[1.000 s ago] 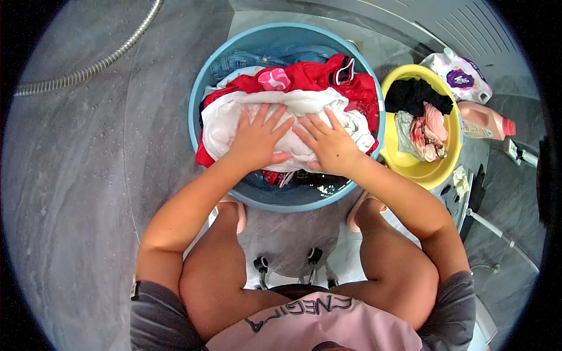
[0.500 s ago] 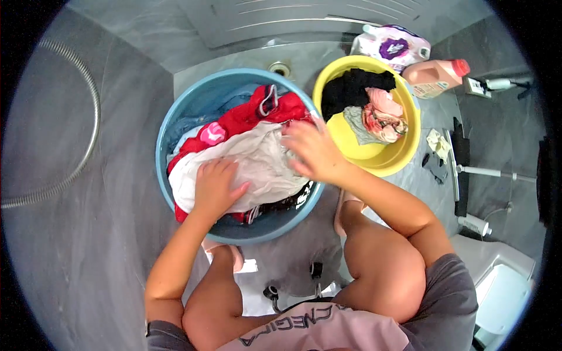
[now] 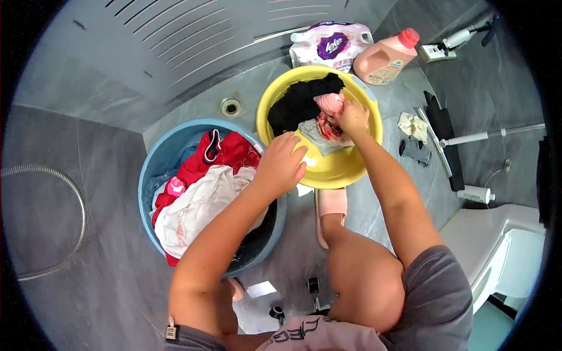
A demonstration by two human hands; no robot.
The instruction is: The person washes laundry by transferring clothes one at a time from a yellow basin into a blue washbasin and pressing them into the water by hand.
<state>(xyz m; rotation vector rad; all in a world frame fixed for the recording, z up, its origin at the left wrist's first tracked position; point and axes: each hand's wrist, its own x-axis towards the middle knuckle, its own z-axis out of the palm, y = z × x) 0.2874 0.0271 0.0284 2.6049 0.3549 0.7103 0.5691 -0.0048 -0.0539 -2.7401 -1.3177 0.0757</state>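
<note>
In the yellow basin (image 3: pixel 261 111), the fingers of my right hand (image 3: pixel 355 119) are closed on a bundled pink and red patterned garment (image 3: pixel 329 126). Beside and under that bundle are a grey cloth (image 3: pixel 319 139) and a black garment (image 3: pixel 298 102). My left hand (image 3: pixel 282 164) is over the basin's near left rim, its fingers loosely bent and the thumb apart, with no cloth in it. To the left, the blue tub (image 3: pixel 149 175) holds a wet white garment (image 3: pixel 193 205) lying on a red garment (image 3: pixel 225 155). My left forearm passes over this tub and hides part of it.
Behind the yellow basin stand a white and purple detergent bag (image 3: pixel 331 47) and a pink bottle with a red cap (image 3: pixel 386 57). A floor drain (image 3: pixel 230 106) lies behind the tubs. A squeegee (image 3: pixel 439 134) is at the right, a metal hose (image 3: pixel 82 210) at the left.
Both hands have left the white garment in the blue tub and moved right to the yellow basin. My right hand has taken hold of the patterned garment. The camera view has turned right.
</note>
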